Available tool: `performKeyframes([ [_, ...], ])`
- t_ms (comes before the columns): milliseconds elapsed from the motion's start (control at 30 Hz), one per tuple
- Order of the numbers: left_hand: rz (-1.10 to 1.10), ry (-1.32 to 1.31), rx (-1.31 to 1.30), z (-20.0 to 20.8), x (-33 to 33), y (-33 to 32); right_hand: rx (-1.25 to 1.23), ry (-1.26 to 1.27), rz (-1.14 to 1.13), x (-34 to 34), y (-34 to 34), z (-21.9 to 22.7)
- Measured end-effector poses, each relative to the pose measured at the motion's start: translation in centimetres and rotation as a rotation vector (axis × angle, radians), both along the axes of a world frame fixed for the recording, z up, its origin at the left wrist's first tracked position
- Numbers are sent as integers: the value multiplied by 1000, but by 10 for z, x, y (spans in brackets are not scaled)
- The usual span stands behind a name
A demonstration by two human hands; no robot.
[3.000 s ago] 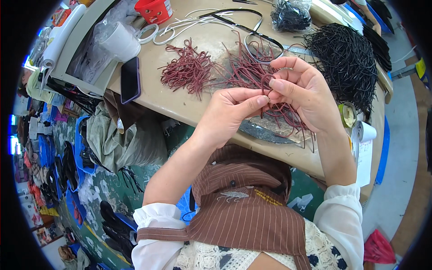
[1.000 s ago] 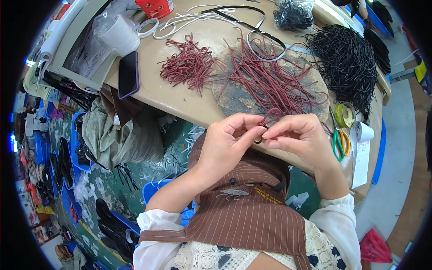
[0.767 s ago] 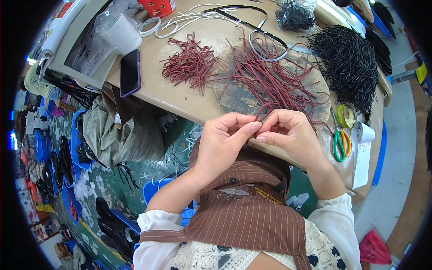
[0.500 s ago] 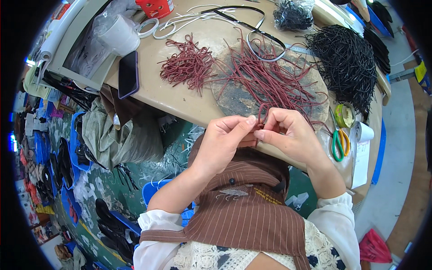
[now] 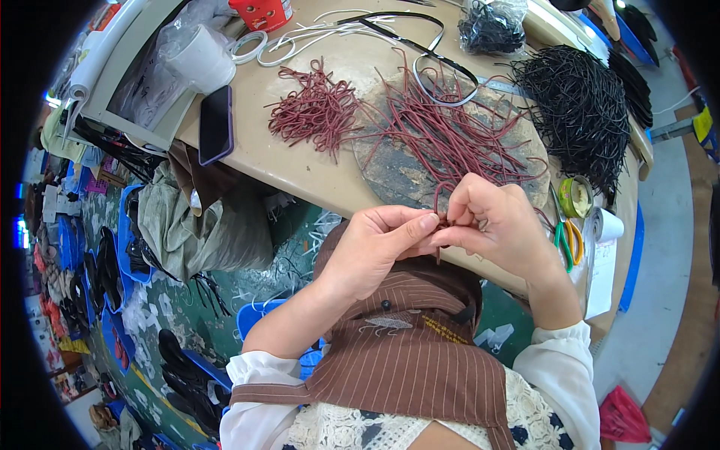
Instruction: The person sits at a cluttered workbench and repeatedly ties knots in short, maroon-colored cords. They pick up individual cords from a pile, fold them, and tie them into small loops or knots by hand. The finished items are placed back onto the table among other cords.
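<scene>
My left hand and my right hand meet above the table's front edge, both closed in a pinch on one dark red cord. A loop of that cord rises above the fingertips and a short end hangs below them; the part between the fingers is mostly hidden. Just beyond my hands, many straight dark red cords lie over a round, worn board. To their left sits a heap of looped, knotted-looking red cords.
A black phone lies at the table's left edge. Scissors with green and orange handles, a tape roll and a white roll are at the right. Behind them is a pile of black cords. White and black strips lie at the back.
Both hands have moved slightly nearer to me, still pinching the cord. My right hand has turned a little, and the hanging cord end shows more clearly below the fingers.
</scene>
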State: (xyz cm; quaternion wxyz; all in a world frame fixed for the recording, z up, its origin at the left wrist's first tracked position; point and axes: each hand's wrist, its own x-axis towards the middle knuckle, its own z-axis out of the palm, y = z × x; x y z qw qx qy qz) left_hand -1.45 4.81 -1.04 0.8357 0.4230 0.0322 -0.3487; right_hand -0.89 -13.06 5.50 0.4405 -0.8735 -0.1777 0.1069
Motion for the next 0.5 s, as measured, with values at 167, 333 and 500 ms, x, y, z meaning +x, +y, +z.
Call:
performKeyframes([
  [167,-14,58,-133,5,0,0,-72,-195,63,-1,4,-2],
  [333,98,170,-140,12,2,-1,91,-332,-160,-6,11,-23],
  [500,144,-2,-103,13,8,-4,193,-361,-117,-5,2,-31],
])
